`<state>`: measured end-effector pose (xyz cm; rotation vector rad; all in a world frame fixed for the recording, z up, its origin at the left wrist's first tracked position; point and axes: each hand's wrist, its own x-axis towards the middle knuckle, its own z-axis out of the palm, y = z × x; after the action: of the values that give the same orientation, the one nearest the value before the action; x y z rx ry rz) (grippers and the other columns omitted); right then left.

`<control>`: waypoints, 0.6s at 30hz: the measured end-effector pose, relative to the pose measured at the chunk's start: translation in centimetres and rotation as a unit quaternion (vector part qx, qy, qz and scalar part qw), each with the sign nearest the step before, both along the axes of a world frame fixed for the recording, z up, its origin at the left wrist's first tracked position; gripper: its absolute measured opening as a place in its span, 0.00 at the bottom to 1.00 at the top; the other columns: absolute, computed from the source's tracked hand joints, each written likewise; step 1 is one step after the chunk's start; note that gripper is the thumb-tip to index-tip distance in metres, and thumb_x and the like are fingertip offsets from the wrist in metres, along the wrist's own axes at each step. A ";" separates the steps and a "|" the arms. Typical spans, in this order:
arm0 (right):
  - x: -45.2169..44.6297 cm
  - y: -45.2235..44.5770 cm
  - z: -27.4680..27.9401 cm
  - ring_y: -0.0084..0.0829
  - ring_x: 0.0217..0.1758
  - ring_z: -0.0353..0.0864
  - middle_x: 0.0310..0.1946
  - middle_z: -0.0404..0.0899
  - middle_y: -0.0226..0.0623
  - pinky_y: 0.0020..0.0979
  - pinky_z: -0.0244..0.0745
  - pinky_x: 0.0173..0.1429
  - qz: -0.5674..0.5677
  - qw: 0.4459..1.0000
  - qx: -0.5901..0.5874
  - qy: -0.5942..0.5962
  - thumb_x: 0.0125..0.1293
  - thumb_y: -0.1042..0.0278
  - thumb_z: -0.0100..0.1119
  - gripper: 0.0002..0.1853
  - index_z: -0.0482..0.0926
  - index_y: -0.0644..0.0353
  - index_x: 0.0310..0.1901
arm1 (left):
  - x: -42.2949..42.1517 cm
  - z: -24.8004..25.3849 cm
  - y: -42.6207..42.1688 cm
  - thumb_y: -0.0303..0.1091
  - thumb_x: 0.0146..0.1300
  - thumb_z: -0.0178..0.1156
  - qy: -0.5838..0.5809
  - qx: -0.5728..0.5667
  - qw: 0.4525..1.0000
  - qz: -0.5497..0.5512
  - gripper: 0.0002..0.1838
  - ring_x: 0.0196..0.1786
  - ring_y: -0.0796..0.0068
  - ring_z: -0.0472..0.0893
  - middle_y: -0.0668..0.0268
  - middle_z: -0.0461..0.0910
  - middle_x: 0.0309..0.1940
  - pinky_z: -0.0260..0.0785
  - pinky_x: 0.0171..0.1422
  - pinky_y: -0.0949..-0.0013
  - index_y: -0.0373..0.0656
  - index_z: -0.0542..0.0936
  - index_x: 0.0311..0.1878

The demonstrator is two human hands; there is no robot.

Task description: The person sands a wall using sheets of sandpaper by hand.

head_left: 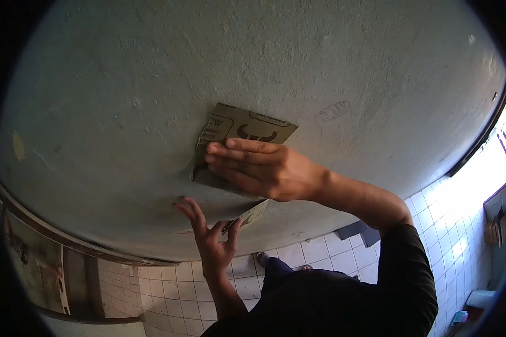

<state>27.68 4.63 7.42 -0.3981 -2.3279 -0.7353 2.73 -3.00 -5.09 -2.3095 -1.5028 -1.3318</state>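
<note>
Against the grey-green wall [152, 73], my right hand [258, 168] presses a sheet of sandpaper [258, 123]. Its brown printed back, with a dark horned emblem, faces me, and the left edge is ragged. The fingers lie together and nearly straight across the lower part of the sheet, hiding some of the print. Lower down, my left hand [211, 238] pinches a smaller piece of sandpaper [254, 213] between thumb and a finger, while its other fingers stretch up toward the wall. That piece is seen almost edge-on, with a pale printed side showing.
The wall is rough, with a pencil scribble [333, 111] and a yellowish patch [18, 146]. White floor tiles [331, 250] lie below, with grey blocks [357, 231] at the wall's foot. A wooden frame [45, 230] stands left; bright light enters an opening [492, 168] at right.
</note>
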 end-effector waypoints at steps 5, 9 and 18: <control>7.9 -0.9 -4.8 0.35 0.80 0.67 0.75 0.71 0.44 0.41 0.60 0.86 -0.070 0.996 0.017 -0.058 0.73 0.64 0.53 0.25 0.75 0.64 0.69 | -0.3 -0.3 0.1 0.41 0.63 0.76 -0.022 -0.020 1.000 0.000 0.16 0.84 0.27 0.31 0.46 0.43 0.86 0.42 0.82 0.25 0.37 0.88 0.27; 5.5 -0.5 -3.6 0.35 0.81 0.67 0.74 0.72 0.43 0.40 0.60 0.86 -0.060 0.997 0.022 -0.041 0.73 0.65 0.52 0.25 0.76 0.63 0.69 | -0.6 0.2 0.0 0.41 0.63 0.76 0.019 -0.020 1.000 0.001 0.16 0.84 0.28 0.33 0.49 0.44 0.86 0.44 0.82 0.26 0.37 0.88 0.28; 9.7 0.5 -5.1 0.33 0.82 0.64 0.74 0.72 0.43 0.42 0.58 0.86 -0.092 0.989 0.073 -0.093 0.85 0.48 0.32 0.31 0.73 0.64 0.71 | -0.8 0.5 0.0 0.42 0.62 0.76 0.010 -0.042 0.999 -0.015 0.15 0.85 0.28 0.35 0.51 0.47 0.86 0.47 0.81 0.27 0.38 0.89 0.28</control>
<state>37.33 5.15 2.35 -0.5019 -2.4107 -1.0666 1.90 -3.01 -4.54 -2.3965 -1.5543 -1.2721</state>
